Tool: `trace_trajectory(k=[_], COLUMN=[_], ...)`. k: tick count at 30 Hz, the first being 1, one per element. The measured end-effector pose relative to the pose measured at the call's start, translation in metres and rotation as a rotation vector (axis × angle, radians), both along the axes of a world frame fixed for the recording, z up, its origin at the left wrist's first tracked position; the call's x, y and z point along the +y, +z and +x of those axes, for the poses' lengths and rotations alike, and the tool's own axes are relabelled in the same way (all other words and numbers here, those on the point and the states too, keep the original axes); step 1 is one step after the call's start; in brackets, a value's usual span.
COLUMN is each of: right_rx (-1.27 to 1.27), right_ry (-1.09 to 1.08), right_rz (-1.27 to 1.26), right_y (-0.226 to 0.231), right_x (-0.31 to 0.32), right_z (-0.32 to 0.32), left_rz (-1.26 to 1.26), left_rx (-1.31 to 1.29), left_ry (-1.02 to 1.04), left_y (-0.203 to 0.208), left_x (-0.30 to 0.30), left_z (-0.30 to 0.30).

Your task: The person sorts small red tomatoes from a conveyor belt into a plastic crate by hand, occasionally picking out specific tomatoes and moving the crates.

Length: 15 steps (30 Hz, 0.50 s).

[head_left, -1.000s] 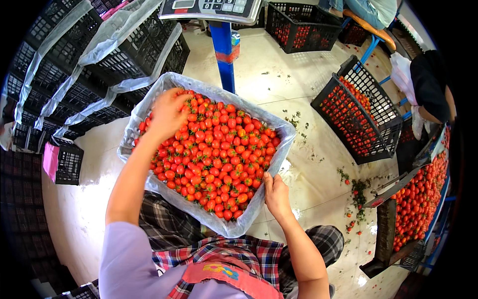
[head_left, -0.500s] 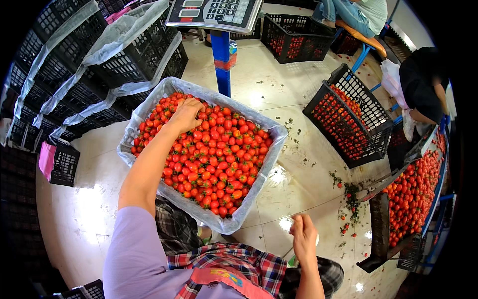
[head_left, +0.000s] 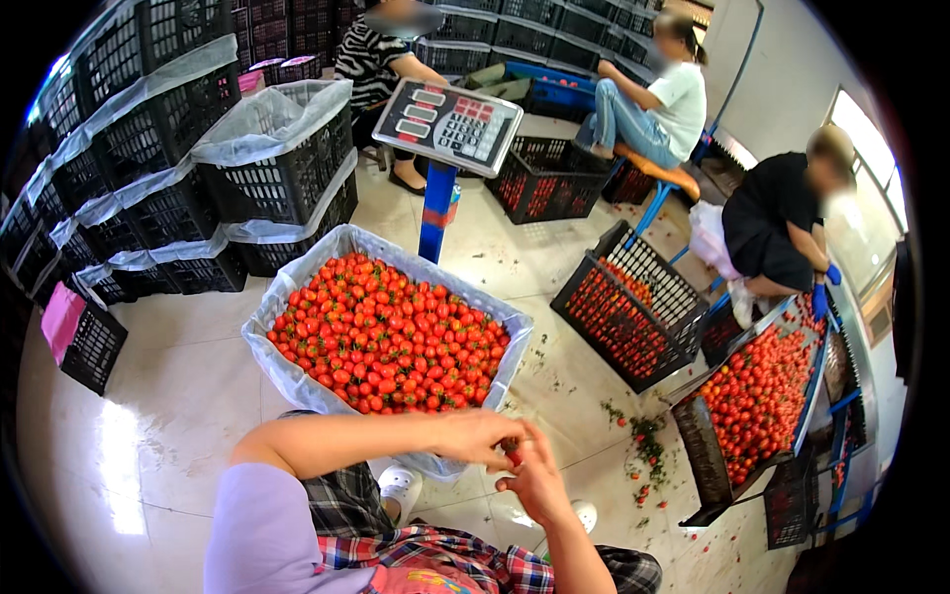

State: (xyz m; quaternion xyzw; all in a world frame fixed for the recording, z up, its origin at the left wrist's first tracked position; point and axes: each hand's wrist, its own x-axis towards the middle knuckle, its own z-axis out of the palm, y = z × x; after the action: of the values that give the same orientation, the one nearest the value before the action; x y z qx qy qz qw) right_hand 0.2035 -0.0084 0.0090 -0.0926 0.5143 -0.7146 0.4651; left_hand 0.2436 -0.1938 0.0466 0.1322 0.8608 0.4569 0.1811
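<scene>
My left hand [head_left: 480, 436] and my right hand [head_left: 539, 482] meet just beyond the near right corner of a crate with a pale plastic liner [head_left: 289, 371]. Fingers of both hands close around a small red cherry tomato [head_left: 513, 454], which is mostly hidden by them. Many red cherry tomatoes [head_left: 391, 332], some with green stems, fill the lined crate. Behind it rises a digital scale's display [head_left: 450, 124] on a blue post.
Stacked black crates with liners [head_left: 262, 163] stand at the left. A tilted black crate of tomatoes [head_left: 633, 307] is on the right, near a sorting trough [head_left: 757, 396] heaped with tomatoes. Stem scraps [head_left: 643, 445] litter the floor. Several people sit farther back.
My left hand has left the tomatoes in the crate and come toward me to my right hand, with a tomato now between them. The view has tilted up, showing more of the background.
</scene>
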Motion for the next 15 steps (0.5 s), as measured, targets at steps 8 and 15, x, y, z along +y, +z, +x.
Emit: trace_trajectory(k=[8,15], right_rx=[-0.363,0.211], right_ry=[-0.488,-0.607], right_rz=[0.041,-0.131], right_y=[-0.024,0.067], right_x=[0.004,-0.006], right_z=[-0.143,-0.198], left_rz=[0.007,0.260], left_rx=[0.143,0.070], left_ry=[0.378,0.700], left_y=[-0.016,-0.004], left_x=[-0.037,-0.048], left_z=[0.077,0.111])
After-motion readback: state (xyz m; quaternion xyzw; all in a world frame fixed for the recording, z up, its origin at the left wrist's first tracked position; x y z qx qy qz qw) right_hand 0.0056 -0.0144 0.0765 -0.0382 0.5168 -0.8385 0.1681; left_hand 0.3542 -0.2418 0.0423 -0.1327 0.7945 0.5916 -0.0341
